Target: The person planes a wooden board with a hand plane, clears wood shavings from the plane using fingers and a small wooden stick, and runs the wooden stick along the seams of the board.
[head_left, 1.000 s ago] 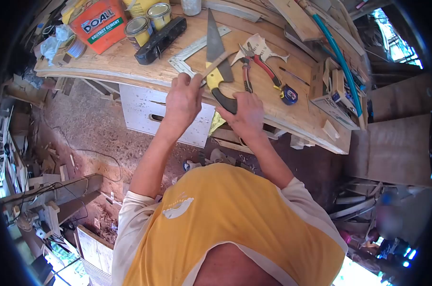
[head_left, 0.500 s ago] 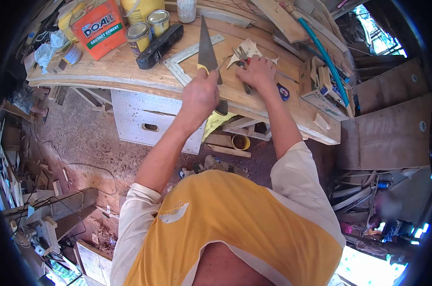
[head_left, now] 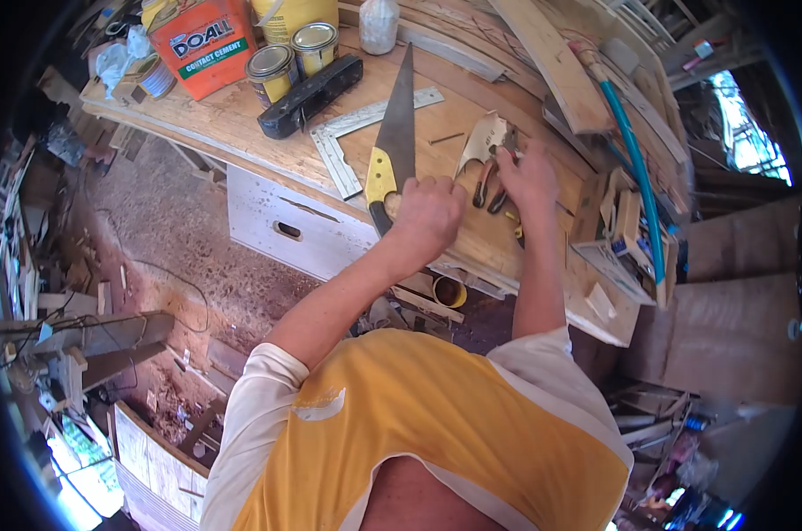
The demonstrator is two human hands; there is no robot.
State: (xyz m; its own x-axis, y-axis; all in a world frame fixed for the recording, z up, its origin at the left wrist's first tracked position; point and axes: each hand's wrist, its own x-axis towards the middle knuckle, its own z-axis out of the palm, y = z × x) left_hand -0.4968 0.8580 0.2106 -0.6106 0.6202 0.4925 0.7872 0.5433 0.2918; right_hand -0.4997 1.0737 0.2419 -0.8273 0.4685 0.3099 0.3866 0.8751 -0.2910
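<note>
A hand saw [head_left: 399, 124] lies flat on the bench, its yellow and black handle toward me. Just right of that handle is my left hand [head_left: 429, 217], its fingers curled downward, and whatever may be under them is hidden. My right hand [head_left: 532, 177] has its thumb and fingers closed at the pliers [head_left: 498, 181], which have red and black handles. Beneath the pliers is a torn pale piece of sheet [head_left: 487, 134]. A metal square [head_left: 332, 159] rests left of the saw, partly behind its blade. A thin nail-like piece [head_left: 446, 139] lies between saw and pliers.
At the back left of the workbench [head_left: 268, 173] stand an orange contact cement can [head_left: 208, 55], two small tins [head_left: 272, 71] and a long black case [head_left: 312, 97]. A box of wood scraps [head_left: 617, 257], a teal tube [head_left: 635, 168] and boards [head_left: 551, 62] crowd the right side.
The saw has gone from my left hand's grip to lying beside it, and that hand has moved right. My right hand has shifted right and its fingers have drawn together at the pliers.
</note>
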